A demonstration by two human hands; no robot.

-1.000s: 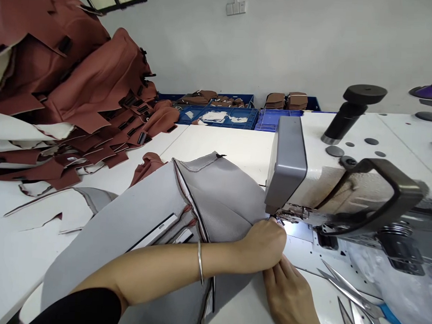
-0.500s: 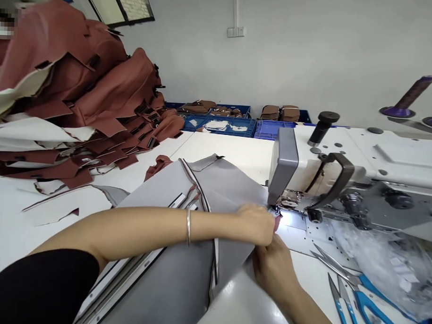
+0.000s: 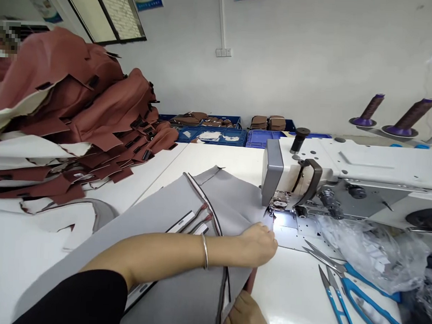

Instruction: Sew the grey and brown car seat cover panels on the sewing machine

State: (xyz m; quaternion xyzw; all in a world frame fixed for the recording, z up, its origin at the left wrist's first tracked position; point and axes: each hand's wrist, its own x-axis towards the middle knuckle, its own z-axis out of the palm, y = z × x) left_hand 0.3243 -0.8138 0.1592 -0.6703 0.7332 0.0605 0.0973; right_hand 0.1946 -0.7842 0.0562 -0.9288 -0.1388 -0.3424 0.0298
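Observation:
A large grey-backed sewn cover (image 3: pixel 172 283) lies across the table, with black-edged seams and white strips on it. Its right corner reaches under the needle area of a sewing machine (image 3: pixel 274 176), where a lamp lights the plate. My left hand (image 3: pixel 259 245), with a bangle on the wrist, is closed on the cover's right edge just in front of the needle. Lower down, my right hand (image 3: pixel 246 315) grips the same edge, where a strip of the reddish-brown face (image 3: pixel 250 280) shows. The right fingertips are partly hidden under the cover.
Blue-handled scissors (image 3: pixel 360 290) and small thread snips (image 3: pixel 335 294) lie at right beside clear plastic bags (image 3: pixel 372 257). Reddish-brown covers (image 3: pixel 111 106) are heaped at left. Blue crates (image 3: pixel 217 136) stand behind the table; thread cones (image 3: pixel 412 117) stand behind the machine.
My right hand has moved from beside the left hand down along the cover's edge. The left hand stays near the needle, slightly lower in view. The camera has tilted up and turned right.

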